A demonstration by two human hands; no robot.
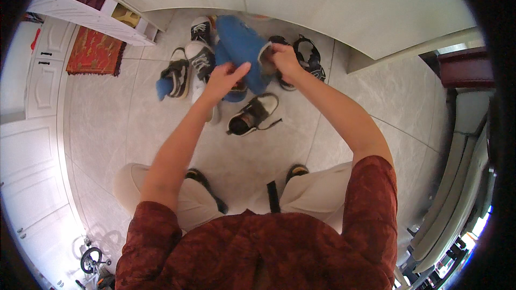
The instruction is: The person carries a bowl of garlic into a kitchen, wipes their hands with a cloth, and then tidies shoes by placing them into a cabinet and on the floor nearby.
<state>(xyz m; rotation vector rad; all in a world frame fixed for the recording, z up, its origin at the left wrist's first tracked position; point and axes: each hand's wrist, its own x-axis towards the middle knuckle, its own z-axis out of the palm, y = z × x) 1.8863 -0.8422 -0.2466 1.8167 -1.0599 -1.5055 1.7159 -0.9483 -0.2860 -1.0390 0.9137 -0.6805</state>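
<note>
A bulky blue, soft-looking piece [243,40] lies among the shoes on the floor in front of me; its exact kind I cannot make out. My right hand [284,62] is closed on its pale edge at the right side. Over its lower left part is my left hand [226,79], thumb and fingers apart, close to or touching the blue surface. Just nearer to me, a dark sneaker with a pale toe [255,115] lies loose, its strap or lace trailing right. Black-and-white sneakers [201,58] stand to the left of the blue piece.
Farther left is a dark shoe [177,78] with blue material at its heel. Black sandals [308,56] lie right of my right hand. A pale cabinet [301,0] overhangs the far side. A red patterned mat [97,51] lies left, and a grey padded seat [457,182] stands right.
</note>
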